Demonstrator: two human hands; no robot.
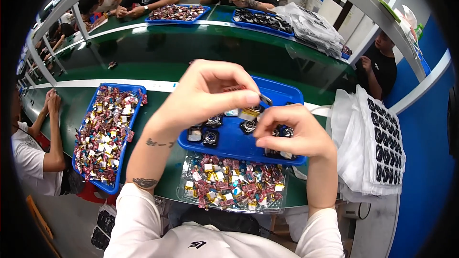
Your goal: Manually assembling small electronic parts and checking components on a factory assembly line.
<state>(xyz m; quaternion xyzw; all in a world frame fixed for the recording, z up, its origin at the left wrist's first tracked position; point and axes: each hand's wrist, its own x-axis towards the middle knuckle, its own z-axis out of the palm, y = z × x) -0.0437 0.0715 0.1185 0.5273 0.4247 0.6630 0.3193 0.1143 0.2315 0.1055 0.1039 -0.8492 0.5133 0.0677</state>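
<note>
My left hand [205,93] is closed in a pinch above the blue tray [215,149]. A small red circuit board [233,88] shows inside its curled fingers, and a small dark piece [265,99] sticks out at the fingertips. Just below hangs or lies a yellow-and-white battery [249,113]; I cannot tell whether it is joined to the board. My right hand [296,131] is curled over the tray's right part, its fingertips close to the left thumb; what it grips, if anything, is hidden. Several square black housings with round centres [210,137] lie in the tray.
A clear plastic tray [180,191] of boards and batteries sits nearest me. Left stands a longer blue tray [113,189], heaped likewise. White sheets with black round parts [385,138] are stacked right. Beyond a metal frame [401,19], co-workers sit along the green bench [158,48].
</note>
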